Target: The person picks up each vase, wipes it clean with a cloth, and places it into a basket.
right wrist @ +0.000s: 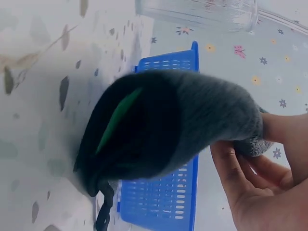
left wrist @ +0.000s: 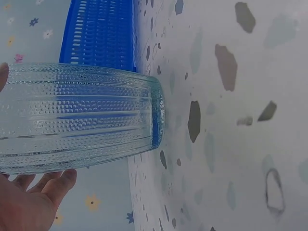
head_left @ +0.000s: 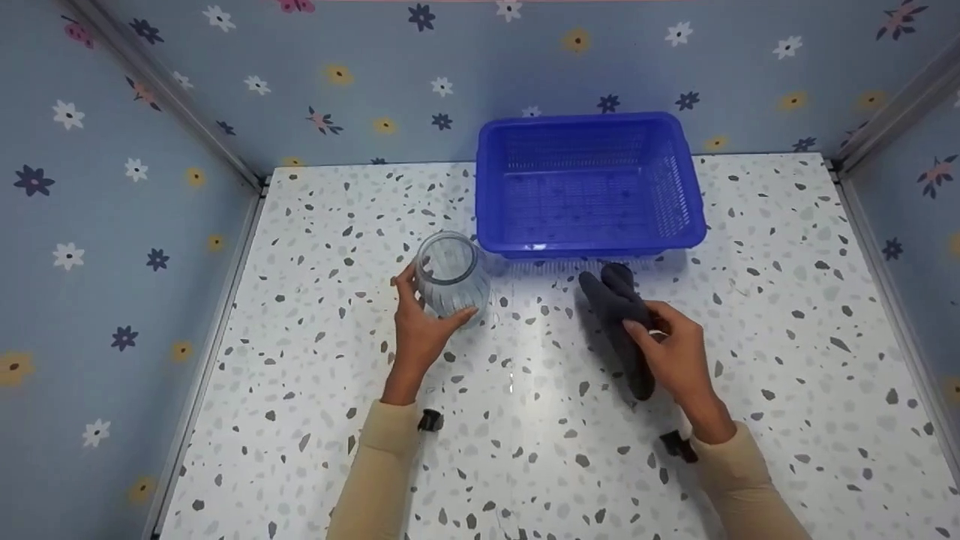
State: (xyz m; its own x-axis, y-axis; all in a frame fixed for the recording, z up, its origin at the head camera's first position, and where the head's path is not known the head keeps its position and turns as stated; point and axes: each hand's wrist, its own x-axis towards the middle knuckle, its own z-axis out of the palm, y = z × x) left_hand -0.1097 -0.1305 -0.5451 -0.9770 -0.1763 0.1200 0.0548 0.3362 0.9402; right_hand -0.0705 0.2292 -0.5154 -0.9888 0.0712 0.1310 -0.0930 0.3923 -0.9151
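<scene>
In the head view my left hand grips a clear glass jar with its thumb and fingers around the side. The jar stands upright with its mouth uppermost; ribbed, dotted walls of the glass jar show in the left wrist view. My right hand pinches a soft dark grey fabric piece, folded and long. Up close, the grey fabric piece has a dark-rimmed opening with green inside and a braided cord hanging from it.
A blue plastic basket with perforated walls stands against the flowered back wall, just beyond both hands. Flowered panels also close off the left and right sides of the speckled white table.
</scene>
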